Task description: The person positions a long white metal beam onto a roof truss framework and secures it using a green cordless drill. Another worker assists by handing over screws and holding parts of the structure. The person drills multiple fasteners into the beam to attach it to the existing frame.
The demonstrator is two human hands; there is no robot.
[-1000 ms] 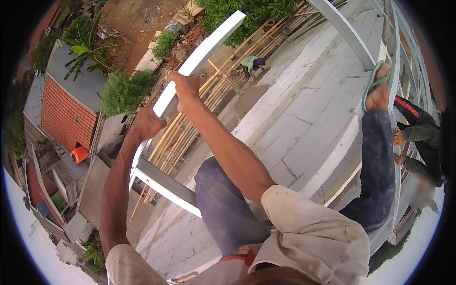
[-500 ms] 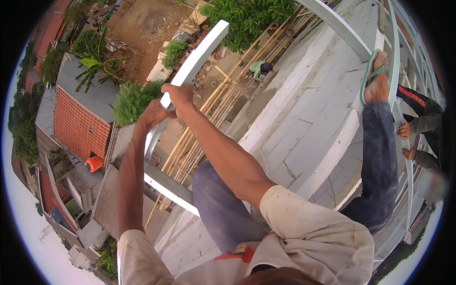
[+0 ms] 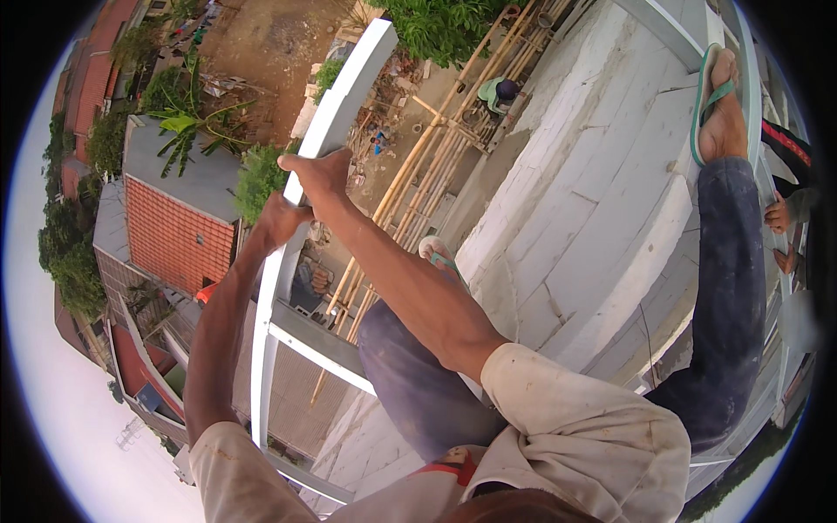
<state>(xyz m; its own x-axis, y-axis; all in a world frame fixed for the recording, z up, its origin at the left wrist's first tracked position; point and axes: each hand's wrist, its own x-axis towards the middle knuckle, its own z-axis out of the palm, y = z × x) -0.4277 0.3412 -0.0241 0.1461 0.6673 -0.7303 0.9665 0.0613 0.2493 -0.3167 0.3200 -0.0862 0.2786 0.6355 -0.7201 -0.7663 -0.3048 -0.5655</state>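
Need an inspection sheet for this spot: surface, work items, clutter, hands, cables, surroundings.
Surface: pale blockwork, joints visible.
Work items: pale metal beam, slanting, one end free.
Clutter: bamboo poles and rubble below.
Hands: left hand and right hand both grip the beam, right nearer the free end.
Cables: thin dark strand near the blockwork; cannot tell whether wire.
Surroundings: tiled roof; person in green below; another person's hand at right.
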